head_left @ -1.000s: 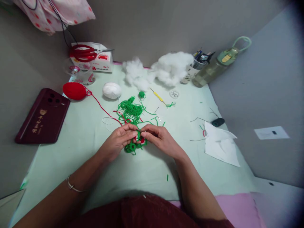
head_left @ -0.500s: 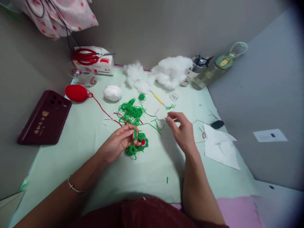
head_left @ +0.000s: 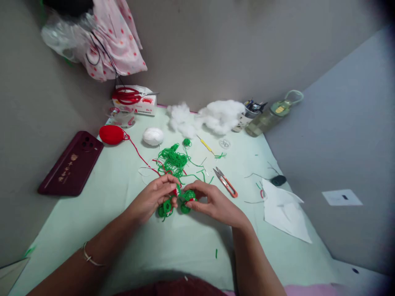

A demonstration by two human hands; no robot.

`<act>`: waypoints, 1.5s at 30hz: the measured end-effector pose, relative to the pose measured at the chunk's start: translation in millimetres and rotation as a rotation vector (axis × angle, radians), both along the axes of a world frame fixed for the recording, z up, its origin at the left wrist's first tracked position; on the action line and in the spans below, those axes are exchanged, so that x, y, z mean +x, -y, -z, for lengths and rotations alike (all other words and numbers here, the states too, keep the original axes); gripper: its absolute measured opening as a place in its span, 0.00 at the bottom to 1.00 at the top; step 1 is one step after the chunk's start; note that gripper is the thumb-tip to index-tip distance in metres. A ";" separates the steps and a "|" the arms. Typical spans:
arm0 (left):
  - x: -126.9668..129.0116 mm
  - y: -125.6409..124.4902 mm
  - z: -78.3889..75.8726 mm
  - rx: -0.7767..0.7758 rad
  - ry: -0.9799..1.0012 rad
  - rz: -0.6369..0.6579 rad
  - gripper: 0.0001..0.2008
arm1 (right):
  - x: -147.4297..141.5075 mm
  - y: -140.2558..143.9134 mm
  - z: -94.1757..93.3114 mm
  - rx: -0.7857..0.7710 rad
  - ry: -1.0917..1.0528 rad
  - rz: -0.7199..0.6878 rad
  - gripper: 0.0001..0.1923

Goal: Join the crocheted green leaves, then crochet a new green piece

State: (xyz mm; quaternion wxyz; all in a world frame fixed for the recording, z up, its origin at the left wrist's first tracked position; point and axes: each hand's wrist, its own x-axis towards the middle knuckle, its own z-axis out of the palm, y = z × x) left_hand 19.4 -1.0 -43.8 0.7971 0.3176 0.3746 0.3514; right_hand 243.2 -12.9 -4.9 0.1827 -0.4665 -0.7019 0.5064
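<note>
My left hand (head_left: 156,196) is closed, thumb and fingers pinching a small crocheted piece (head_left: 177,190) in green, red and white. Just below those fingers hangs or lies another green crocheted piece (head_left: 167,207) with a dark hole and a loose tail. My right hand (head_left: 212,201) has its thumb and fingers around a green crocheted piece (head_left: 190,196) with a red and white part; its fingers hide some of it. To the right of that hand lie orange-handled thread snips (head_left: 226,182). A tangle of green yarn (head_left: 174,159) sits beyond both hands.
Farther back are a red yarn ball (head_left: 111,135), a white yarn ball (head_left: 153,136), white stuffing (head_left: 222,116) and a yellow crochet hook (head_left: 206,144). A phone (head_left: 71,163) lies left; white paper (head_left: 285,209) and black thread (head_left: 278,180) lie right. A bottle (head_left: 268,115) leans at the back.
My right hand has moved left and down to the green crocheted pieces, uncovering the snips. My left hand keeps its pinch. The view has tilted upward.
</note>
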 end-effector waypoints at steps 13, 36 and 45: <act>-15.9 11.8 -1.7 0.326 -0.376 0.018 0.08 | -14.8 -86.0 -0.7 0.331 0.755 0.183 0.08; 25.0 -17.6 -48.1 0.906 -0.493 0.175 0.20 | -7.2 -19.0 -43.2 -0.046 -0.342 0.302 0.10; 29.0 -0.3 -17.1 0.266 -0.170 -0.145 0.14 | -11.7 7.8 -9.4 -0.139 -0.165 0.135 0.08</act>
